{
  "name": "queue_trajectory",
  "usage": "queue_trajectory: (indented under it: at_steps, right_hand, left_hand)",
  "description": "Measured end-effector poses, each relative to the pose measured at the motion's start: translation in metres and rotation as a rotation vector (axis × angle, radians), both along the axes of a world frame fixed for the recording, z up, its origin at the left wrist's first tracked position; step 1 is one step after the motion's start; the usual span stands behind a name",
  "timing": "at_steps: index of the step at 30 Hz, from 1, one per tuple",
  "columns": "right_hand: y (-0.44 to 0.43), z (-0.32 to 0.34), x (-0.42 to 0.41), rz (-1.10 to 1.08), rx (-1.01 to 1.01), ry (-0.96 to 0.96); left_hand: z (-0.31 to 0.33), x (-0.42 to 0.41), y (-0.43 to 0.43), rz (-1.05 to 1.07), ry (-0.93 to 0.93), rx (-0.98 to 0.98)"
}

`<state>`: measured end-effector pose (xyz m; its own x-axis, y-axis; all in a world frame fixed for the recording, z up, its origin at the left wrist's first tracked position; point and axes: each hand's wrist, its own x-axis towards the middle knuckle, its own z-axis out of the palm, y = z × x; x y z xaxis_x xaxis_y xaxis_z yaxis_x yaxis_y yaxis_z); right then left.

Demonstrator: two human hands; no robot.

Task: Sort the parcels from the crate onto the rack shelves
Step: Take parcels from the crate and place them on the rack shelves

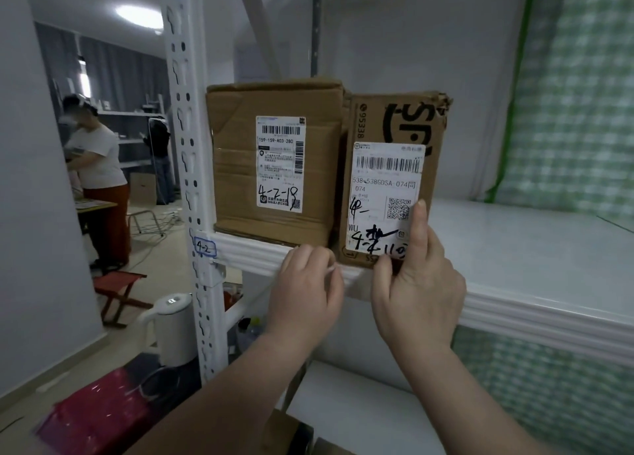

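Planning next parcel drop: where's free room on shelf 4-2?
Free: bare shelf right of the right box, to the checkered curtain. Crowded: left end, left box beside it by the post, left hand and right hand at the front.

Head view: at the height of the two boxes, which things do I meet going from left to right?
Person in a white shirt → white rack post → box marked 4-2-18 → box with black print → bare shelf board → green checked curtain.
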<state>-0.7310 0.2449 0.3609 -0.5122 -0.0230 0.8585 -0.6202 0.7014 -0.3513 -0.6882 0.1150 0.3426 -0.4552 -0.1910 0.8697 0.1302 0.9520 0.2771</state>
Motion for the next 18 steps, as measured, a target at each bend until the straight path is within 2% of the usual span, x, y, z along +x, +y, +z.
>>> queue_trajectory:
  at_steps: [9,18]
  right_hand:
    - [-0.013,-0.006,-0.003,-0.159,0.051,-0.080]
    - [-0.020,-0.007,-0.006,-0.249,0.034,-0.105]
  left_hand:
    - [-0.006,-0.010,-0.008,0.003,0.092,-0.068]
    - [-0.008,-0.008,-0.013,-0.052,0.083,-0.099]
